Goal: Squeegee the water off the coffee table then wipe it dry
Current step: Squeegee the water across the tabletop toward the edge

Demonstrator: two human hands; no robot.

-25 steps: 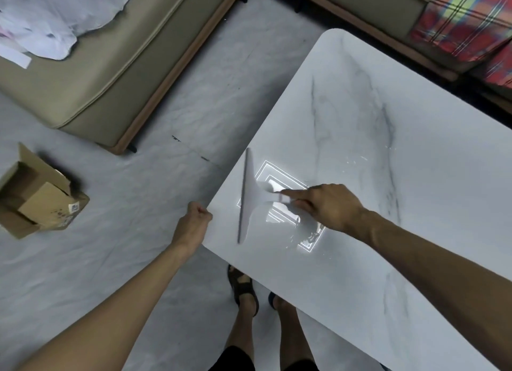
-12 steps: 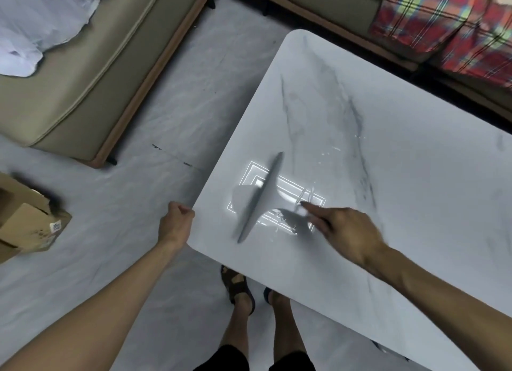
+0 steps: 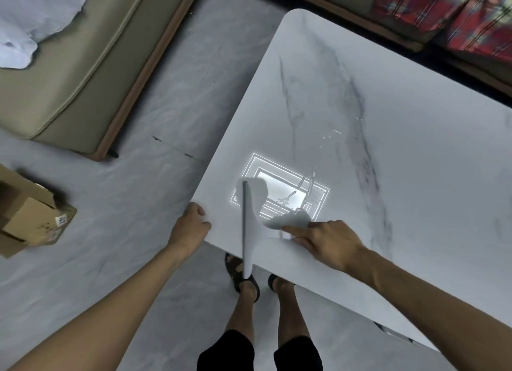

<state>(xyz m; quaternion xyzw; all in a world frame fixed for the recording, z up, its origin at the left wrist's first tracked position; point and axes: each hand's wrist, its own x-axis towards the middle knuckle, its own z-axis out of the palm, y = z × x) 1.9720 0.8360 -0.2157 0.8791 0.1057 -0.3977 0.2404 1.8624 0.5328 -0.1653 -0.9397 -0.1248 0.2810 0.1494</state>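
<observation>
A white marble-patterned table [image 3: 415, 176] is seen from above. A white squeegee [image 3: 248, 232] is gripped by its handle in the right hand [image 3: 329, 243] at the table's near edge, one blade end reaching past that edge. The table's near corner is gripped by the left hand [image 3: 191, 226]. Water streaks [image 3: 307, 185] are seen on the table just beyond the squeegee.

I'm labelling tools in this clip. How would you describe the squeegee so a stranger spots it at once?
Start at the white marble-look coffee table and go to its near corner, by the bright rectangular reflection. The squeegee is the white T-shaped tool there, handle held by the right hand; its long, dark-edged blade overhangs the table's edge.
</observation>
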